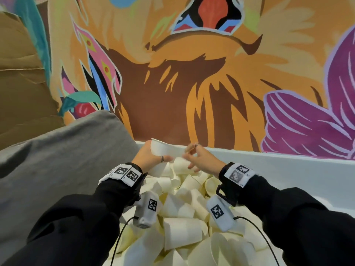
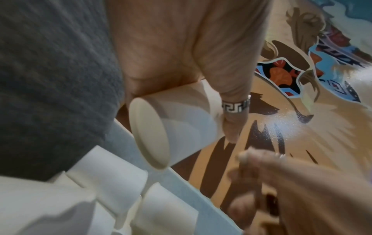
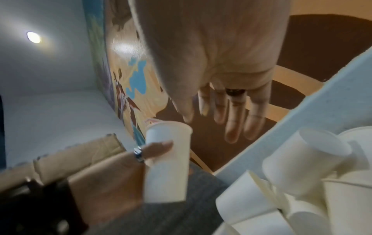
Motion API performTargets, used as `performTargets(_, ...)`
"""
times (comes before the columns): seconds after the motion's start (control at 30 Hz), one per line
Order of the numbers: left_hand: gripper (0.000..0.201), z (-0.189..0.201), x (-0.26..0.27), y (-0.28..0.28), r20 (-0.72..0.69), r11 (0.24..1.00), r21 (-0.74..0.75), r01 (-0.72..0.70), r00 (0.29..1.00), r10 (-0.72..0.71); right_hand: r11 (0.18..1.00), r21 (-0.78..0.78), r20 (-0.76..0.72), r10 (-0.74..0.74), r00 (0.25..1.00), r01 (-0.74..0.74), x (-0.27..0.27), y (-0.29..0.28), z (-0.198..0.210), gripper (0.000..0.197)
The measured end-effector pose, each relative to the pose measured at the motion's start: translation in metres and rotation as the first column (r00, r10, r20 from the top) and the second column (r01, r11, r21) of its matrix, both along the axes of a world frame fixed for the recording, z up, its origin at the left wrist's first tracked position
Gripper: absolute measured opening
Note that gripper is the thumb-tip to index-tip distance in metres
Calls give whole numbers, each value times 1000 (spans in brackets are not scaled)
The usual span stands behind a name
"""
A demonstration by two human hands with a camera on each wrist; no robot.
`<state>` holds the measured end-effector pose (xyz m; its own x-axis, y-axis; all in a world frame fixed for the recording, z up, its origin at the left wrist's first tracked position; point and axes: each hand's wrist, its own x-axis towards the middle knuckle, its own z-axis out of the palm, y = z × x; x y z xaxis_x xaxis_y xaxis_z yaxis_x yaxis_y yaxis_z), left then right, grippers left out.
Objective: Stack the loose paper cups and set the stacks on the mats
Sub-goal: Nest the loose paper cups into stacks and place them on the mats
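In L hand, cup, mouth up-left.

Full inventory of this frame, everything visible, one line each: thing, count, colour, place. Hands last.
Held white paper cup stack: at least two nested cups, white, raised over the pile's far end.
Loose cream paper cups: many, too jumbled to count, heaped in the bin.
White bin wall: one, white, around the cup pile.
Grey fabric cushion: one, grey, left of the bin.
Painted wall mural: one, orange, brown and purple, behind the bin.
Brown cardboard sheet: one, brown, far left.
Wrist camera units: two, white with black markers, under the wrists.
Left hand: grips the stack, ring on the thumb.
Right hand: fingers spread, holds nothing, beside the stack.
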<state>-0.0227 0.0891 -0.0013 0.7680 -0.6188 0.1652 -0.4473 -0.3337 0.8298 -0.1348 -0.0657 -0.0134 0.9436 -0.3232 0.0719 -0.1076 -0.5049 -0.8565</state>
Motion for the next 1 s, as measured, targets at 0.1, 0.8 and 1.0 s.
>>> performTargets(0.1, 43, 2, 13, 17, 50, 999, -1, -41, 998, 41, 865, -386, -372, 172, 912, -321, 15, 9, -27, 39)
performTargets(0.8, 24, 3, 25, 50, 47, 991, -129, 25, 999, -19, 898, -384, -329, 82, 941, -213, 24, 7, -18, 29)
performTargets(1.0, 42, 3, 18, 34, 13, 993, -111, 37, 999, -36, 987, -158, 94, -22, 995, 37, -1, -6, 6, 21)
